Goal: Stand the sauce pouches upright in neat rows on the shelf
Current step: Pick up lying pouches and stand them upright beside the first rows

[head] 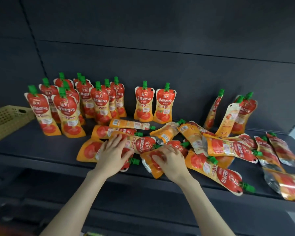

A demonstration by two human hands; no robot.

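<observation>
I judge this roughly half done: a standing block (71, 103) fills the shelf (32, 143) beyond my fingers, with a loose heap (216, 147) flat to their right. My left hand (113, 155) lies spread on one pouch (136, 143); my right hand (170, 160) curls lightly over another (152, 166), grasp uncertain.

Left hand (112, 155) splayed flat, right hand (170, 161) curled, gripping.
</observation>
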